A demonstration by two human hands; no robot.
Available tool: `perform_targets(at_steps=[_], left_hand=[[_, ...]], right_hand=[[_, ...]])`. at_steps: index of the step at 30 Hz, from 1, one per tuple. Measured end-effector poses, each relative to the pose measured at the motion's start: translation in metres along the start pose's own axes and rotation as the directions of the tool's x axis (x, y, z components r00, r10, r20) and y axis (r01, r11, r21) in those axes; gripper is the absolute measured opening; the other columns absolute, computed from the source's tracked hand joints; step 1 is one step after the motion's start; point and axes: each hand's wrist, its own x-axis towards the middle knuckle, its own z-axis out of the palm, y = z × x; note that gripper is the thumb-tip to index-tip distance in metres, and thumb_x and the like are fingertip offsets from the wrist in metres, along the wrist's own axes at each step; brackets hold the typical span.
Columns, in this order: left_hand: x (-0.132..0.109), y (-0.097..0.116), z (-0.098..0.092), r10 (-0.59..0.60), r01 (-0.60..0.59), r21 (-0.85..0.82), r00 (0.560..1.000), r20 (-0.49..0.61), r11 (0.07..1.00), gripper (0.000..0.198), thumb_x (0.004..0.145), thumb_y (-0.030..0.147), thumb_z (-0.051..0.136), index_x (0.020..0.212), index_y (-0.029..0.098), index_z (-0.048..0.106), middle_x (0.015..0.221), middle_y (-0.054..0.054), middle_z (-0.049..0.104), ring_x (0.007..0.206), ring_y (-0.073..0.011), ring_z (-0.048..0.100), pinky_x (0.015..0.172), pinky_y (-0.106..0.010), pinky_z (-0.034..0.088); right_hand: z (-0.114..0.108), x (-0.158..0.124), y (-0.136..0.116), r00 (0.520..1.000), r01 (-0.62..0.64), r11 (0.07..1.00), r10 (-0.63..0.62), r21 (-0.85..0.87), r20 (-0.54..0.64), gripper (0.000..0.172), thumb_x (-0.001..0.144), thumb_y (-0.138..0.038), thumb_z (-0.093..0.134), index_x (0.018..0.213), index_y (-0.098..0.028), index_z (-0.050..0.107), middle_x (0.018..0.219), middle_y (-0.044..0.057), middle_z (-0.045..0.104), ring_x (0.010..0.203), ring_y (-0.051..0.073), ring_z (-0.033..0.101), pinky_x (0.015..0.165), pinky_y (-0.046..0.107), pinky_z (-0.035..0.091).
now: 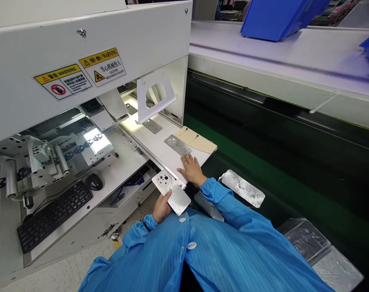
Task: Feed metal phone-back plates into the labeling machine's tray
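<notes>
Blue bin (pixel 271 20), contents hidden, plate (pixel 178 199) in hand (pixel 161 208)

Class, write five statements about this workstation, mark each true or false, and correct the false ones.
1. The mouse lies beside the keyboard. True.
2. The left hand holds the keyboard. False: the left hand holds a silvery panel.
3. The right hand is palm-down at the white platform. True.
4. The warning labels are entirely green. False: the warning labels have yellow bands.
5. Another panel lies on the dark surface. True.
</notes>
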Motion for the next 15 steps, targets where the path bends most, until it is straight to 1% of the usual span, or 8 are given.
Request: perform_targets(at_steps=[2,4,6,9,11,12,13,15], left_hand=[[0.0,0.001,0.0,0.005,-0.005,-0.005,1.0,-0.012,1.0,0.061,0.068,0.034,0.072,0.121,0.009,0.055,0.105,-0.015,0.069,0.119,-0.0317,0.051,0.104,-0.045,0.033],[0.001,0.001,-0.001,0.007,-0.007,-0.02,1.0,-0.018,1.0,0.059,0.068,0.032,0.072,0.119,0.009,0.056,0.102,-0.014,0.07,0.12,-0.0313,0.05,0.105,-0.044,0.033],[0.002,0.0,-0.002,0.006,-0.007,-0.048,1.0,-0.01,0.999,0.055,0.068,0.032,0.071,0.117,0.009,0.058,0.098,-0.014,0.071,0.12,-0.0313,0.051,0.105,-0.045,0.033],[0.005,-0.001,-0.002,0.003,-0.007,-0.109,0.999,-0.034,0.994,0.049,0.071,0.034,0.068,0.112,0.009,0.061,0.1,-0.014,0.071,0.12,-0.0309,0.051,0.106,-0.044,0.033],[0.007,-0.001,-0.001,0.012,-0.025,-0.15,0.996,-0.086,0.988,0.046,0.073,0.034,0.065,0.113,0.01,0.061,0.105,-0.013,0.069,0.121,-0.0293,0.05,0.106,-0.042,0.033],[0.007,-0.001,0.001,0.016,-0.034,-0.166,0.994,-0.107,0.986,0.045,0.075,0.033,0.063,0.113,0.011,0.061,0.108,-0.012,0.068,0.121,-0.0284,0.05,0.106,-0.041,0.033],[0.008,0.0,0.002,0.016,-0.037,-0.176,0.993,-0.117,0.984,0.044,0.076,0.033,0.062,0.115,0.012,0.06,0.111,-0.012,0.067,0.122,-0.0277,0.049,0.106,-0.04,0.033],[0.009,0.001,0.006,0.004,-0.023,-0.178,0.994,-0.106,0.984,0.045,0.078,0.034,0.058,0.117,0.012,0.058,0.116,-0.012,0.065,0.122,-0.0271,0.049,0.106,-0.04,0.033]], right_hand=[[0.0,0.0,-0.001,0.999,0.017,0.999,-0.016,0.043,-0.03,0.062,0.09,-0.05,0.042,0.136,-0.01,0.04,0.148,0.015,0.028,0.138,0.032,0.016,0.111,0.049,0.017],[-0.002,-0.003,-0.004,0.995,0.049,0.993,-0.04,0.104,-0.087,0.058,0.09,-0.048,0.043,0.133,-0.011,0.043,0.147,0.015,0.03,0.138,0.032,0.018,0.11,0.05,0.02],[-0.004,-0.011,-0.008,0.985,0.094,0.977,-0.063,0.192,-0.163,0.049,0.09,-0.045,0.043,0.128,-0.013,0.049,0.142,0.015,0.038,0.134,0.029,0.028,0.108,0.047,0.027],[-0.008,-0.032,-0.019,0.968,0.162,0.924,-0.08,0.347,-0.239,0.037,0.091,-0.041,0.042,0.116,-0.017,0.056,0.123,0.012,0.056,0.117,0.024,0.049,0.1,0.042,0.039],[-0.011,-0.05,-0.026,0.965,0.201,0.886,-0.104,0.417,-0.242,0.032,0.09,-0.04,0.044,0.11,-0.019,0.057,0.112,0.01,0.061,0.107,0.022,0.054,0.095,0.04,0.043],[-0.012,-0.058,-0.029,0.964,0.218,0.874,-0.124,0.434,-0.234,0.031,0.089,-0.041,0.046,0.109,-0.02,0.057,0.111,0.01,0.061,0.106,0.022,0.055,0.095,0.04,0.044],[-0.014,-0.067,-0.032,0.965,0.231,0.868,-0.145,0.439,-0.22,0.032,0.087,-0.042,0.049,0.109,-0.019,0.056,0.112,0.01,0.059,0.108,0.023,0.054,0.095,0.04,0.044],[-0.015,-0.08,-0.037,0.967,0.241,0.872,-0.181,0.426,-0.178,0.041,0.081,-0.045,0.057,0.112,-0.018,0.053,0.121,0.013,0.054,0.114,0.026,0.049,0.097,0.042,0.042]])
